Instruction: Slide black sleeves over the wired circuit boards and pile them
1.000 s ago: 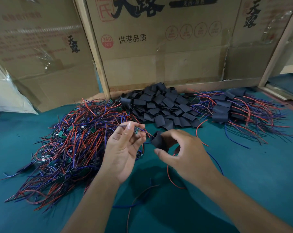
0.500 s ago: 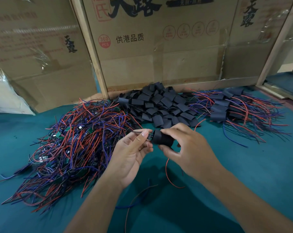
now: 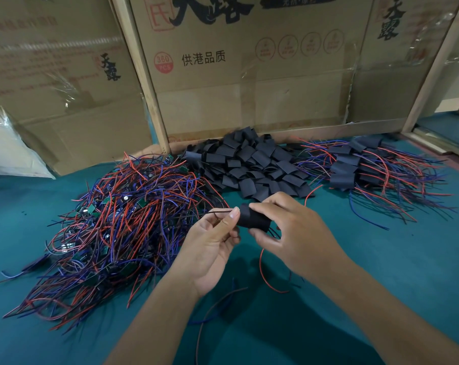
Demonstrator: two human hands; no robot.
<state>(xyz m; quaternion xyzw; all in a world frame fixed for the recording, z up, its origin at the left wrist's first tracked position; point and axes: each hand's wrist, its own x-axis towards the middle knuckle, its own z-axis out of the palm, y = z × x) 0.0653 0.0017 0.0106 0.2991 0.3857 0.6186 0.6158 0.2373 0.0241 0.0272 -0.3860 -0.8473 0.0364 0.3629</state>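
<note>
My right hand (image 3: 294,233) grips a black sleeve (image 3: 253,219) between thumb and fingers above the green table. My left hand (image 3: 210,241) pinches the wires at the sleeve's left end. The circuit board is hidden inside the sleeve; its red wire (image 3: 265,275) hangs down below my hands. A big tangle of bare wired boards (image 3: 123,227) lies to the left. Loose black sleeves (image 3: 249,167) are heaped in the middle at the back. Sleeved boards (image 3: 354,167) are piled at the right.
Cardboard boxes (image 3: 249,75) and wooden posts (image 3: 141,75) close off the back of the green table (image 3: 381,259). A plastic bag (image 3: 10,154) leans at the far left. Loose wires (image 3: 215,309) lie on the mat below my wrists.
My hands have come together. The sleeve, apart from the board a second ago, has slid leftward over it until the board no longer shows.
</note>
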